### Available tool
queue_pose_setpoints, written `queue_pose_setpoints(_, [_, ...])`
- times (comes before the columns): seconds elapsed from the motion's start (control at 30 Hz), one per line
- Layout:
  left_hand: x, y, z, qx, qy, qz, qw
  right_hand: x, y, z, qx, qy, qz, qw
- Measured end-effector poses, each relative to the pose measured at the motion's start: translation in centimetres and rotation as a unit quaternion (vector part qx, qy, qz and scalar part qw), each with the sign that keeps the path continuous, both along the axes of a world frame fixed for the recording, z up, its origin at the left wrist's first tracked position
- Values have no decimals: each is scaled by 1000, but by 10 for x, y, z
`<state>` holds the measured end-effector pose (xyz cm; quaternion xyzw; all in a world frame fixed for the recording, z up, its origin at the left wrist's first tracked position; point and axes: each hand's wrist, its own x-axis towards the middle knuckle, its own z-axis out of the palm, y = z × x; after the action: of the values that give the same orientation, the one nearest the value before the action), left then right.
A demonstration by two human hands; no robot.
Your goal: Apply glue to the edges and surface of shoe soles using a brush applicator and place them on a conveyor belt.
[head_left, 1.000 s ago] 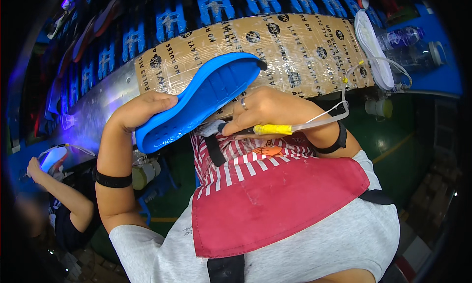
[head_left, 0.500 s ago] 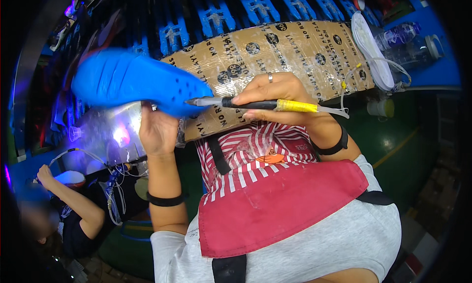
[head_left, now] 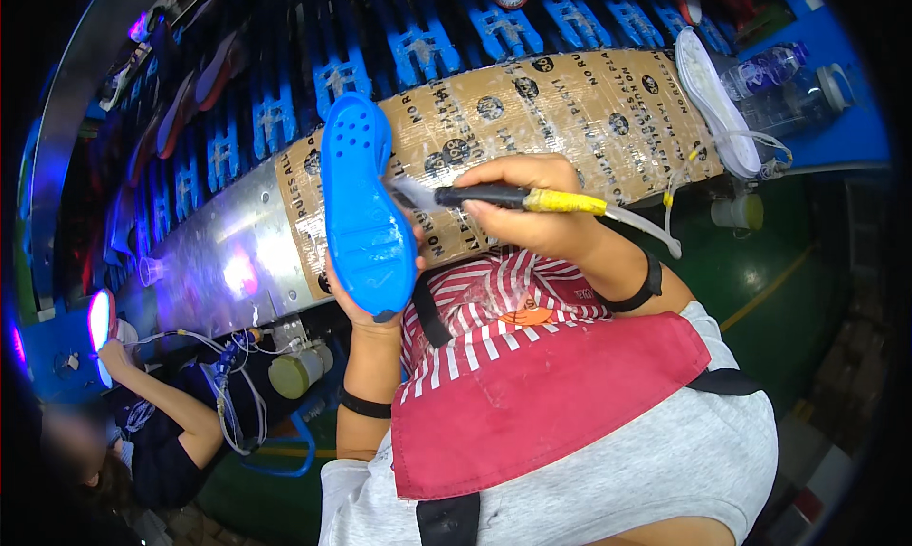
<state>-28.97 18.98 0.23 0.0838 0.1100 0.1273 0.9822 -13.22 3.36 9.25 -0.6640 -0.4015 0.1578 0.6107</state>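
My left hand [head_left: 361, 320] grips a blue shoe sole [head_left: 366, 228] from below, its fingers wrapped round the lower end and edge. The sole stands nearly lengthwise in view, with a cluster of small holes at its far end and a wet-looking shine near the lower part. My right hand [head_left: 541, 190] is closed on a glue brush [head_left: 489, 197] with a black and yellow handle and a clear tube running from its back. The blurred bristles are close to the sole's right edge; whether they touch cannot be told.
Printed cardboard [head_left: 532, 119] covers the bench beneath my hands, beside a metal plate [head_left: 223, 237]. Blue holders [head_left: 423, 52] line the far side. A white sole [head_left: 712, 100] and plastic bottles [head_left: 769, 71] lie at right. At left, a co-worker's hand [head_left: 116, 356] holds another sole.
The blue sole has swung from lying crosswise at left to nearly lengthwise, nearer the middle. My left hand moved right with it. The brush has shifted slightly. The co-worker's sole has been raised upright.
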Motion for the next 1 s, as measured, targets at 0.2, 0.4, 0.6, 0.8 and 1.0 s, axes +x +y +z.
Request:
queue_pose_setpoints(0.2, [14,-27,11,11,-5,11,1000,-6,23,18,83,-79,-38,993])
queue_pose_setpoints(0.4, [30,-36,12,155,95,89,979,-17,39,7,2,-306,-107,946])
queue_pose_setpoints(0.6, [35,-22,-25,143,-225,60,962,-34,49,-5,48,-326,28,944])
queue_pose_setpoints(0.8, [23,-18,-10,-121,-174,33,977,-29,39,9,77,-292,-57,952])
queue_pose_setpoints(1.0, [35,-22,12,102,-118,11,988,-44,41,4,59,-346,83,933])
